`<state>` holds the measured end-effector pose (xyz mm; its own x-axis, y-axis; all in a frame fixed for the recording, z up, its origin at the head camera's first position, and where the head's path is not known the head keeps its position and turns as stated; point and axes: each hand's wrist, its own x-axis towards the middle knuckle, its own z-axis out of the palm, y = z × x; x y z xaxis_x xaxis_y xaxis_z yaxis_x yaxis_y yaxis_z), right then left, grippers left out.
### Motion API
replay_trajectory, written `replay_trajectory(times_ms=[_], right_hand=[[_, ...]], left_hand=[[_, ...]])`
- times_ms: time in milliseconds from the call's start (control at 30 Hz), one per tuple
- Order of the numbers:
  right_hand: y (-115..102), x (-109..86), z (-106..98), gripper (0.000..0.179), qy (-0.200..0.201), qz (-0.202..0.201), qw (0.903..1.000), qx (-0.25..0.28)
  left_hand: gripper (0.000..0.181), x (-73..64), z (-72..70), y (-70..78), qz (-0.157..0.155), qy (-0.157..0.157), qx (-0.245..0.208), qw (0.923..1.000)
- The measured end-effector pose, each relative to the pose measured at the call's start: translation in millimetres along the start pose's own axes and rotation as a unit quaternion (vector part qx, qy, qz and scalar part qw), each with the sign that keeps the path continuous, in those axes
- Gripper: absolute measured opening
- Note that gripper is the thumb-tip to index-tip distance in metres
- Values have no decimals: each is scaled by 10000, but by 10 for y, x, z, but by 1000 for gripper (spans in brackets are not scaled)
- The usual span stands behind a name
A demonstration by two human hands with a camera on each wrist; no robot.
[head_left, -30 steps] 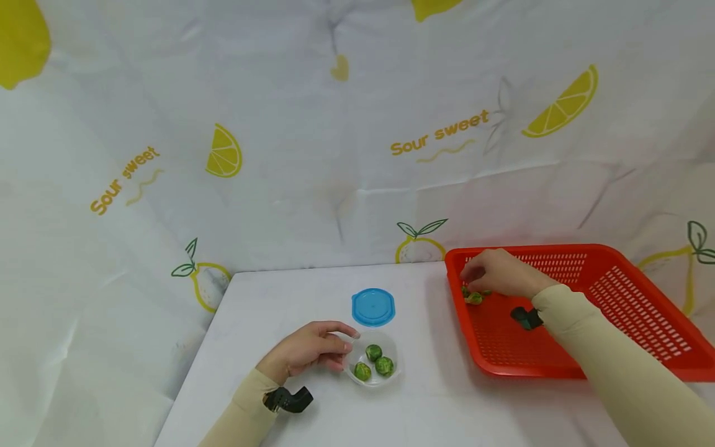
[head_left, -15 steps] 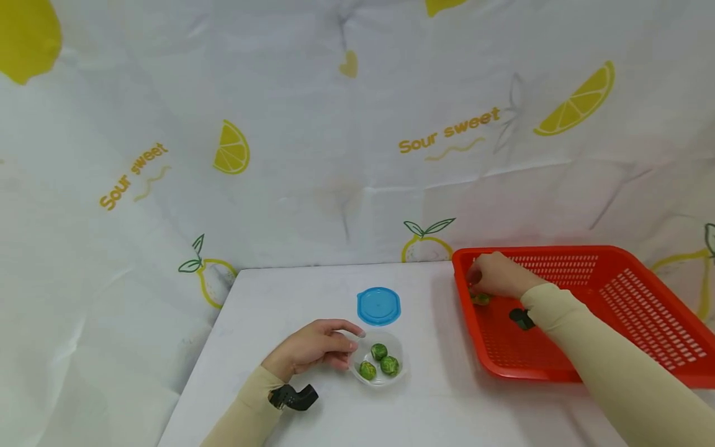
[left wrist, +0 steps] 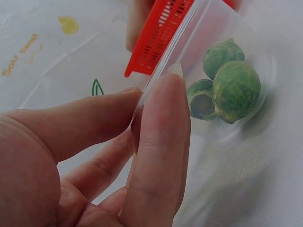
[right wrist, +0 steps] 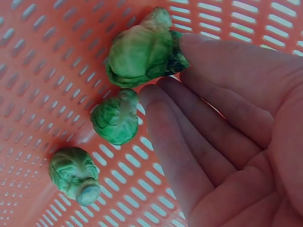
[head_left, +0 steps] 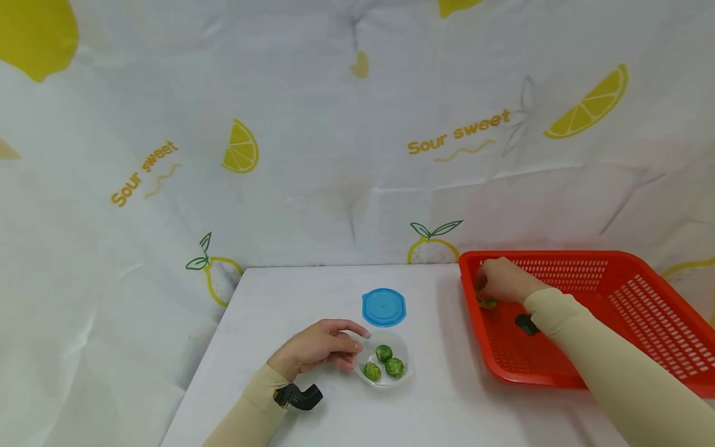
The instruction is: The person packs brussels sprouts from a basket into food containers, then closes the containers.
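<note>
My left hand pinches the rim of a clear plastic bowl between thumb and fingers. Inside the bowl lie three green Brussels sprouts, clustered on its bottom. At the left end of a red basket, my right hand reaches down with its thumb and fingers apart. In the right wrist view its thumb tip is right at the dark leaf edge of a large Brussels sprout. A smaller sprout sits near the fingertips, and another sprout lies farther off, its cut stem showing.
A blue lid lies flat on the white table behind the bowl. The basket's slotted walls rise around my right hand. A white cloth with lemon prints hangs behind the table.
My right hand has lowered slightly among the sprouts at the basket's left end. The left hand keeps its hold on the bowl. The whole head view has shifted slightly rightward.
</note>
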<state>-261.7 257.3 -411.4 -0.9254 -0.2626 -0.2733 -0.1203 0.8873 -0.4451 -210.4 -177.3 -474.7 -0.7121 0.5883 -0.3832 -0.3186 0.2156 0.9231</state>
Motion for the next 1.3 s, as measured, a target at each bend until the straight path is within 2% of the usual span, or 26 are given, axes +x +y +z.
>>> replay_trajectory(times_ms=[500,800,933,1067,1300], right_hand=[[56,65,48,11,46,74,9996,271],[66,95,100,2,295,-42,9995,75],[77,56,78,1,234,7,9996,150],[79,-23,-7,10,261,-18,9994,231],[69,-263,-197,23,442,-75,9987,236]], left_hand=[[36,-4,-9,12,4,-40,-59,10000],[36,2,-5,7,-19,-30,-26,10000],[36,18,13,12,-10,-37,14,10000],[36,30,13,10,5,-53,17,10000],[37,13,-12,-6,5,-66,-20,10000]])
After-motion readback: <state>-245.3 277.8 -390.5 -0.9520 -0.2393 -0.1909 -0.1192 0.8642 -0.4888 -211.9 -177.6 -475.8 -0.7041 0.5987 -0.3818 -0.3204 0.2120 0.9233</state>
